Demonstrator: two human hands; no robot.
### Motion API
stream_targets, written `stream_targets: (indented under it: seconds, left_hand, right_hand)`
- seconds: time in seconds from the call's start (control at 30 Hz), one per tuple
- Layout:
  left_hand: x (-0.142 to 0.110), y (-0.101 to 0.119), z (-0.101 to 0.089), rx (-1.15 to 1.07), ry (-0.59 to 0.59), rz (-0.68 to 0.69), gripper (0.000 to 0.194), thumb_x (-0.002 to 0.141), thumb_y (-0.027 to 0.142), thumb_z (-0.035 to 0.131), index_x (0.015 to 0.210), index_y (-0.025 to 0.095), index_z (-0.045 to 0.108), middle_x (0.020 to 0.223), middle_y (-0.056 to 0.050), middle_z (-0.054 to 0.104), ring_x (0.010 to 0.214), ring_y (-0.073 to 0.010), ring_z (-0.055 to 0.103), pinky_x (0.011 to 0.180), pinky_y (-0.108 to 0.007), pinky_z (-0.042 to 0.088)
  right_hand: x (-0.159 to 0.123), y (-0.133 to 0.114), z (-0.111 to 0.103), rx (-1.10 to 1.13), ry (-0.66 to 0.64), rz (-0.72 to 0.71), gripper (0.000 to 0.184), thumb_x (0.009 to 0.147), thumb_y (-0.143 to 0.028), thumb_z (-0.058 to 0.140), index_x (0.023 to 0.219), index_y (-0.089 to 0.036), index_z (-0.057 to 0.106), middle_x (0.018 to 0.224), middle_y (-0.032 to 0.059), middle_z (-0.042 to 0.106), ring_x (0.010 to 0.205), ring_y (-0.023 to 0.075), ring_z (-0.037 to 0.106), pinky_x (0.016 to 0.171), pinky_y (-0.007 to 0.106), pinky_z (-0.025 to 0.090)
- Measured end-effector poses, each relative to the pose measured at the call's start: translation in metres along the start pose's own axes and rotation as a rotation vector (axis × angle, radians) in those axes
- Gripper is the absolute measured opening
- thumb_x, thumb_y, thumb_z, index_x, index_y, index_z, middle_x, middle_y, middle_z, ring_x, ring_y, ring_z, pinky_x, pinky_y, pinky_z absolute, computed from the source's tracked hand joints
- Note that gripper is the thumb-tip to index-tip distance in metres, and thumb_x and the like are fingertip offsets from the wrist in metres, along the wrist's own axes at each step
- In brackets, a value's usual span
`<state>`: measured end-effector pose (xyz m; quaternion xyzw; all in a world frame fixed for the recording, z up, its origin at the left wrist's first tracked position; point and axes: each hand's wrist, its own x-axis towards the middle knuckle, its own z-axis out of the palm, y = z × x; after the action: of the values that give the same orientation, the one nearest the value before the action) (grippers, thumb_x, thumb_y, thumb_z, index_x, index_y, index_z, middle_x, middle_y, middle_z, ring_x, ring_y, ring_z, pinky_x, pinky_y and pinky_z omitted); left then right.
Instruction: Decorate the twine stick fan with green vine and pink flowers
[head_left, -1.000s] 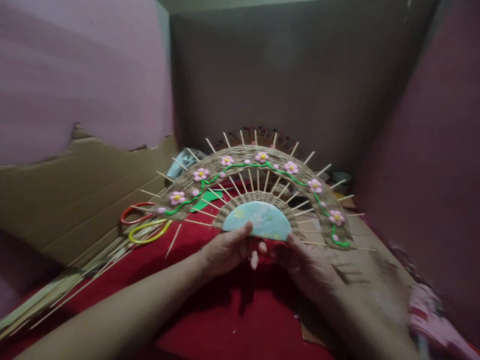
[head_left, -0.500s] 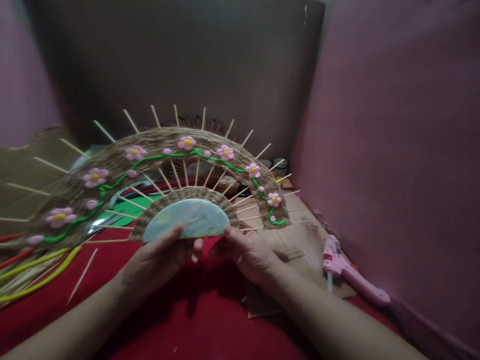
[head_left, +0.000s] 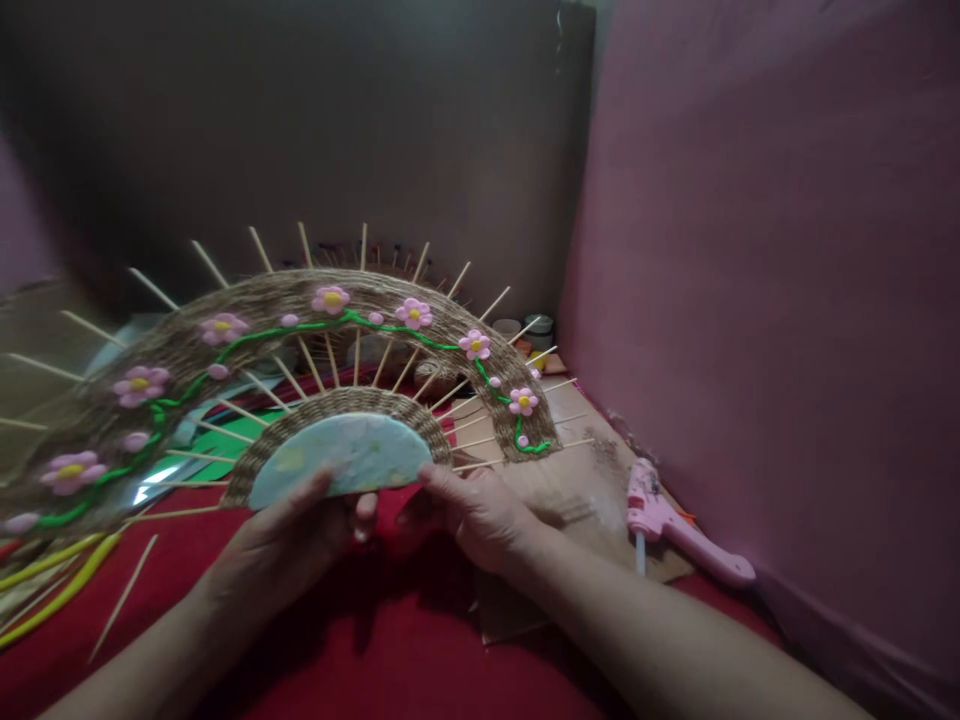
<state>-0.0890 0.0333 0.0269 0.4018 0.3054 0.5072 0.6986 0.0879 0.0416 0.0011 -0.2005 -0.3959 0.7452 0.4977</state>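
Observation:
I hold up a half-round woven fan (head_left: 315,300) made of brown twine wound over wooden sticks, trimmed with pink flowers and a green vine. Its pale blue half-disc base (head_left: 341,460) sits at the bottom middle. My left hand (head_left: 292,545) grips the base from the left, thumb on the front face. My right hand (head_left: 476,515) pinches the base's right corner. The fan stands upright above the red cloth (head_left: 420,660), tilted a little down to the left.
A pink glue gun (head_left: 667,520) lies on a piece of cardboard (head_left: 592,490) at the right, near the pink wall. Loose sticks and yellow-handled scissors (head_left: 52,590) lie at the left. Small jars (head_left: 536,330) stand in the far corner. Green paper (head_left: 225,445) lies behind the fan.
The view has swung to the right, so the fan and both hands now sit further left in the picture and the glue gun has come into sight. Both hands keep their grip.

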Motion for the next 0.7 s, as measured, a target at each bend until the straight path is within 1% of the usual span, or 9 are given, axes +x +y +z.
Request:
stream_targets:
  seconds: [0.1,0.17,0.33,0.43,0.5,0.57,0.63,0.7]
  left_hand:
    - [0.0,0.0,0.001,-0.004,0.023,0.013,0.009,0.073,0.019,0.068,0.078,0.012,0.066,0.061,-0.007,0.066,0.051,-0.0169,0.06,0.051,-0.027,0.056]
    - [0.0,0.0,0.001,-0.021,0.04,0.022,0.007,0.073,0.017,0.067,0.076,0.011,0.066,0.06,-0.008,0.066,0.051,-0.0173,0.061,0.051,-0.027,0.056]
    - [0.003,0.002,-0.006,-0.053,0.103,0.048,0.005,0.077,0.012,0.06,0.08,0.012,0.065,0.062,-0.008,0.066,0.052,-0.0181,0.062,0.05,-0.028,0.056]
    - [0.005,0.006,-0.009,-0.049,0.116,0.079,0.005,0.08,0.013,0.058,0.079,0.012,0.064,0.062,-0.008,0.066,0.052,-0.0186,0.061,0.049,-0.028,0.056]
    - [0.007,0.009,-0.009,-0.047,0.133,0.075,0.008,0.082,0.013,0.056,0.079,0.012,0.063,0.062,-0.008,0.066,0.053,-0.0181,0.062,0.051,-0.027,0.056]
    - [0.007,0.012,-0.009,-0.053,0.143,0.064,0.018,0.087,0.015,0.05,0.075,0.012,0.063,0.062,-0.007,0.066,0.053,-0.0166,0.062,0.052,-0.025,0.056]
    - [0.008,0.012,-0.009,-0.057,0.126,0.053,0.027,0.092,0.018,0.044,0.074,0.012,0.063,0.062,-0.007,0.067,0.053,-0.0154,0.061,0.052,-0.024,0.055]
    - [0.009,0.01,-0.011,-0.051,0.105,0.058,0.03,0.093,0.021,0.042,0.075,0.013,0.064,0.061,-0.006,0.067,0.051,-0.0144,0.061,0.051,-0.023,0.055]
  right_hand:
    - [0.0,0.001,0.0,0.013,-0.014,-0.014,0.035,0.067,-0.042,0.075,0.088,-0.016,0.067,0.061,-0.0005,0.066,0.047,0.0124,0.059,0.05,0.026,0.049]
    - [0.0,0.002,-0.001,0.02,-0.027,-0.031,0.032,0.068,-0.039,0.075,0.089,-0.016,0.067,0.064,-0.0006,0.066,0.049,0.0119,0.06,0.051,0.025,0.05]
    - [0.002,0.001,-0.005,0.023,-0.054,-0.055,0.031,0.069,-0.032,0.075,0.094,-0.017,0.066,0.083,0.0021,0.07,0.054,0.0116,0.063,0.05,0.025,0.051]
    - [0.004,-0.001,-0.006,0.043,-0.023,-0.06,0.031,0.07,-0.032,0.074,0.095,-0.017,0.063,0.087,0.0027,0.07,0.055,0.0121,0.064,0.053,0.026,0.052]
    - [0.005,-0.003,-0.007,0.071,0.01,-0.057,0.033,0.068,-0.031,0.076,0.095,-0.018,0.061,0.086,0.001,0.069,0.057,0.0122,0.065,0.055,0.026,0.051]
    - [0.005,-0.005,-0.008,0.089,0.033,-0.051,0.035,0.068,-0.03,0.076,0.097,-0.019,0.059,0.086,0.0001,0.069,0.058,0.0117,0.065,0.056,0.024,0.05]
    - [0.005,-0.007,-0.009,0.096,0.042,-0.054,0.037,0.07,-0.031,0.075,0.1,-0.019,0.058,0.087,0.0005,0.069,0.059,0.0116,0.065,0.055,0.024,0.049]
    - [0.005,-0.007,-0.01,0.105,0.049,-0.062,0.037,0.07,-0.032,0.075,0.101,-0.019,0.058,0.086,0.0009,0.07,0.059,0.0126,0.066,0.055,0.025,0.049]
